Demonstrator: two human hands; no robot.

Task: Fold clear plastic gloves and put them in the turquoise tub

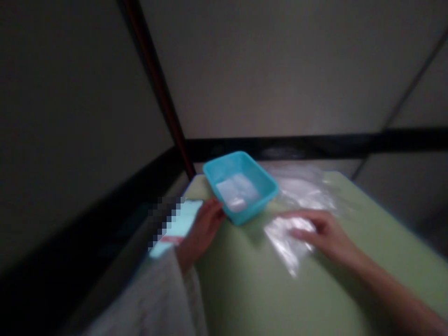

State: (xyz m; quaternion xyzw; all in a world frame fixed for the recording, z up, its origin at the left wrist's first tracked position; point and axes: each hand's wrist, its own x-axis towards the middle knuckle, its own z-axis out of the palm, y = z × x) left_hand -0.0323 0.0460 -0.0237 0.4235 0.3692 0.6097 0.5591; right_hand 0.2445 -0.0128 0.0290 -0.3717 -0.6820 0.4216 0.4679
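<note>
My right hand (325, 233) pinches a clear plastic bag (289, 247) between thumb and fingers, just above the table. The bag is shiny and crumpled, and I cannot make out whether anything is inside it. At the near left side of a turquoise plastic basket (257, 205), my left hand (208, 221) has its fingers curled against the wall; blur hides the exact grip. Inside the basket lie white, partly shiny packets (238, 189), too blurred to identify.
More clear plastic bags (308, 189) lie on the green table (259, 289), right of the basket. A pale mint sheet or card (178, 224) with a pinkish band is at the table's left edge, partly pixelated. Beyond the table stands a pale wall (280, 74) with a dark band.
</note>
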